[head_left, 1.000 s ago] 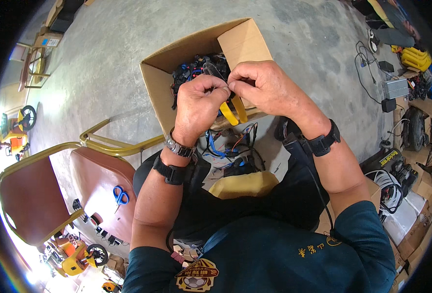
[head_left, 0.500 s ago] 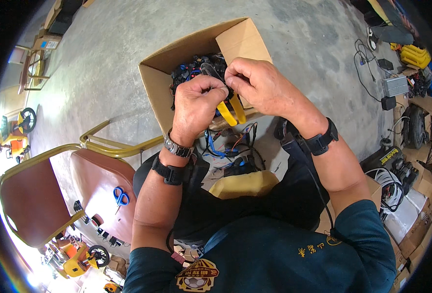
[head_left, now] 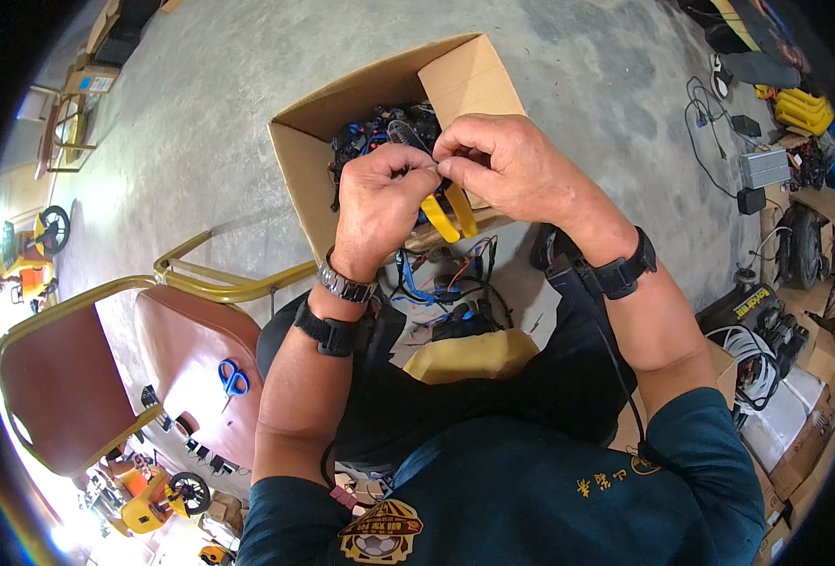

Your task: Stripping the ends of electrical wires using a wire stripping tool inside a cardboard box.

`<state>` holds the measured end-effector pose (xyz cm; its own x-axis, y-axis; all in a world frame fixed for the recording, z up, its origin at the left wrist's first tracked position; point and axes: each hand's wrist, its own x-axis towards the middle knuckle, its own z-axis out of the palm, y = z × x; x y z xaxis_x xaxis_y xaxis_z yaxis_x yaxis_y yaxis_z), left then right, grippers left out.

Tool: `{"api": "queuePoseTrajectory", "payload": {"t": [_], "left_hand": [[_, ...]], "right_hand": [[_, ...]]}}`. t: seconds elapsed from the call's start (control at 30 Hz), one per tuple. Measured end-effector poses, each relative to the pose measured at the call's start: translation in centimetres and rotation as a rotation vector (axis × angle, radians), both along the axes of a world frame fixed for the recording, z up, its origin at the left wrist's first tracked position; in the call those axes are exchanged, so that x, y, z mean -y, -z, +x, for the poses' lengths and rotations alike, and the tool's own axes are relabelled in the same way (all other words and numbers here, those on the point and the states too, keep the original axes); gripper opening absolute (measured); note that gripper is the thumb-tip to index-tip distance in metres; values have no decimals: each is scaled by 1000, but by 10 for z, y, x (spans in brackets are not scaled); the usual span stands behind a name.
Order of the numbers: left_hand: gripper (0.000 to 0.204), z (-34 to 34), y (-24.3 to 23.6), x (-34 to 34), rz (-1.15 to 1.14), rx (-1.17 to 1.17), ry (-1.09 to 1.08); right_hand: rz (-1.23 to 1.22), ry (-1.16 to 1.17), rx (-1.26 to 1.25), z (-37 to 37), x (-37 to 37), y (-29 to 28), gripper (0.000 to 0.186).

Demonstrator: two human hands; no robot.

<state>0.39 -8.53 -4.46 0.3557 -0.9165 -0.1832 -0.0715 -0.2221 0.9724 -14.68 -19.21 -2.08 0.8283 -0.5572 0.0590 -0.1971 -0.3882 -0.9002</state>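
Note:
Over the open cardboard box (head_left: 306,174), my left hand (head_left: 378,196) and my right hand (head_left: 504,172) meet with thumbs and fingers pinched together. Whatever is between the fingertips is too small to make out. Just below them show the two yellow handles of a hand tool like pliers (head_left: 442,219), by the near rim of the box; its head is hidden by my hands. Inside the box lies a tangle of dark wires and connectors (head_left: 365,134), with bits of blue and red. A grey mesh-like piece (head_left: 404,135) rises behind my fingers.
Blue-handled scissors (head_left: 233,379) lie on a brown folding chair (head_left: 180,330) at the left. Loose wires (head_left: 455,288) are between my knees, beyond a yellowish pad (head_left: 472,357). To the right are a grey metal box (head_left: 764,168), cables and flattened cardboard. A person's foot (head_left: 721,75) shows at the upper right.
My right hand has shifted very slightly, its fingertips still close against those of my left hand. The box and the yellow-handled tool stay nearly where they were.

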Motion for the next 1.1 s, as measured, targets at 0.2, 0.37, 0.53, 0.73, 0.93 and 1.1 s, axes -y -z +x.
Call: {"api": "queuePoseTrajectory", "payload": {"t": [0.2, 0.37, 0.53, 0.73, 0.93, 1.1], "left_hand": [[4, 0, -5, -1, 55, 4, 30], [4, 0, -2, 0, 44, 32, 30], [4, 1, -1, 0, 38, 46, 44], [3, -2, -2, 0, 38, 46, 24], [4, -1, -8, 1, 50, 13, -2], [4, 0, -5, 0, 54, 24, 15]], "right_hand": [[-74, 65, -5, 2, 3, 5, 11], [150, 18, -24, 1, 2, 1, 15], [37, 21, -103, 2, 5, 2, 18], [30, 22, -179, 3, 5, 3, 19], [143, 32, -136, 3, 3, 0, 14], [-179, -48, 18, 3, 2, 0, 10]]}}
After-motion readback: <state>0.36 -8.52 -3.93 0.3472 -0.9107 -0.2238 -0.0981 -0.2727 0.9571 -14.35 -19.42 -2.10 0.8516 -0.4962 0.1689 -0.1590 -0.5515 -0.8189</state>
